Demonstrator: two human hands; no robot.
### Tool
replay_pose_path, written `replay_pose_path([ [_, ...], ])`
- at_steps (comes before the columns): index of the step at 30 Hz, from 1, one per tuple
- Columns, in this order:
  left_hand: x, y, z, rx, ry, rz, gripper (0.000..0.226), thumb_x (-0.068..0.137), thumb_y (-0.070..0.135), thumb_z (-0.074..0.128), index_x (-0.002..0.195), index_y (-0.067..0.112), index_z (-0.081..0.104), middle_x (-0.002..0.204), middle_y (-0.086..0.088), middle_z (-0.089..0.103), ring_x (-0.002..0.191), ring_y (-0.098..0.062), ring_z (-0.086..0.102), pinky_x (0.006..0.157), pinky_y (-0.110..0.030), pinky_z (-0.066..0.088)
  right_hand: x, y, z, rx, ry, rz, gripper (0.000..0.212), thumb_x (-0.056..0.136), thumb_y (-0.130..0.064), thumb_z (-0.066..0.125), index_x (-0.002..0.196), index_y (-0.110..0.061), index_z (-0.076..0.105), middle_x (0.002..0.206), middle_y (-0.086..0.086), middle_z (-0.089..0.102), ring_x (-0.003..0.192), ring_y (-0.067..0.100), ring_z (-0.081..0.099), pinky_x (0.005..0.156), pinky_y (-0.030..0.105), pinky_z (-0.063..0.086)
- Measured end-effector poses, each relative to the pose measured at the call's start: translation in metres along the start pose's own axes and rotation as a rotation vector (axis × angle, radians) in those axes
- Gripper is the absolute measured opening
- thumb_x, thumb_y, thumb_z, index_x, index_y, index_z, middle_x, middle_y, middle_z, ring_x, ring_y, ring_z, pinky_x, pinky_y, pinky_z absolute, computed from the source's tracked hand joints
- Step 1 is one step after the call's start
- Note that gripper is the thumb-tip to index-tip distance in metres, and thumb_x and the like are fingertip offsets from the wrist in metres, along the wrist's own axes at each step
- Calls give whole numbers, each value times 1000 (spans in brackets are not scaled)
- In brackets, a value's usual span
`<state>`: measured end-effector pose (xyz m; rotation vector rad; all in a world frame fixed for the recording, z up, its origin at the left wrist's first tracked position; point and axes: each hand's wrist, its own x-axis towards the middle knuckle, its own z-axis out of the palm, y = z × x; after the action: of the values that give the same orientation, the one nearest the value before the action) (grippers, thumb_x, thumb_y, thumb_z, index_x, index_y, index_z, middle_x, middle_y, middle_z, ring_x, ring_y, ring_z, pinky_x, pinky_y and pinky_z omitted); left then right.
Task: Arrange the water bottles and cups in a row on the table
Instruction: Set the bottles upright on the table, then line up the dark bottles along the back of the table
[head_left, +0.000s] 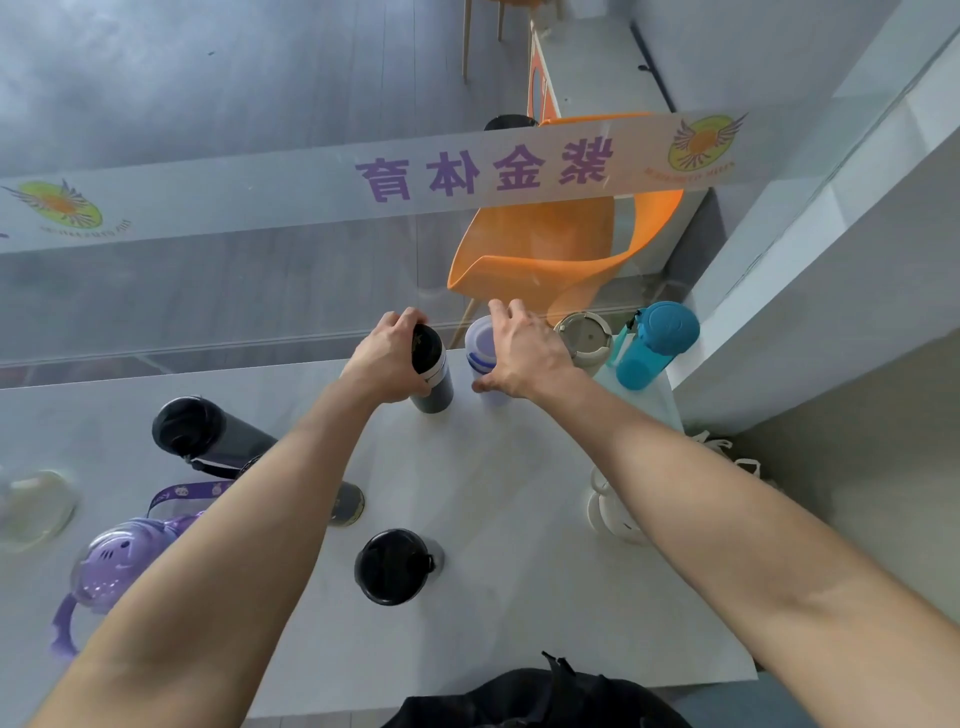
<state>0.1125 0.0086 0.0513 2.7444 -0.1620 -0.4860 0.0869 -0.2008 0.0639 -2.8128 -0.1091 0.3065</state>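
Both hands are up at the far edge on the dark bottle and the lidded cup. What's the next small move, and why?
Probably let go with both hands and draw them back. The dark bottle in the left hand and the clear cup under the right hand stand upright beside the grey-lidded cup and teal bottle, so the row looks extended. Next, fetch the black-lidded cup.

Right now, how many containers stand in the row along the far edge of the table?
4. From left: the dark bottle in the left hand, the translucent cup under the right hand, the beige lidded cup, the teal bottle. Others stand nearer, unsorted.
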Motion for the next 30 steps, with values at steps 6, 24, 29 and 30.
replay_pose_path([
  [6,-26,-10,-26,-10,-1,-4,118,69,40,101,164,28,31,152,-7,44,127,-32,59,99,-48,58,-28,-17,-9,6,388,-117,78,83,-58,82,136,-6,60,123,13,62,114,33,60,97,46,56],
  [24,-131,-203,-71,103,206,-255,86,73,45,87,150,25,55,146,-11,55,136,-38,53,110,-54,49,-97,-196,59,91,-116,-377,105,76,-81,77,157,-21,46,146,6,60,123,31,66,103,45,56],
  [29,-121,-246,-63,40,87,-170,106,60,46,97,151,24,48,139,-13,57,123,-38,58,100,-51,55,-92,-227,84,63,-141,-294,85,77,-54,87,144,-19,49,132,11,63,111,38,70,94,44,58],
  [30,-119,-248,-62,20,92,-150,99,62,42,97,147,24,50,132,-13,59,118,-38,60,95,-50,56,-90,-231,87,80,-106,-274,70,80,-48,85,134,-18,53,125,11,65,106,38,70,90,43,58],
])
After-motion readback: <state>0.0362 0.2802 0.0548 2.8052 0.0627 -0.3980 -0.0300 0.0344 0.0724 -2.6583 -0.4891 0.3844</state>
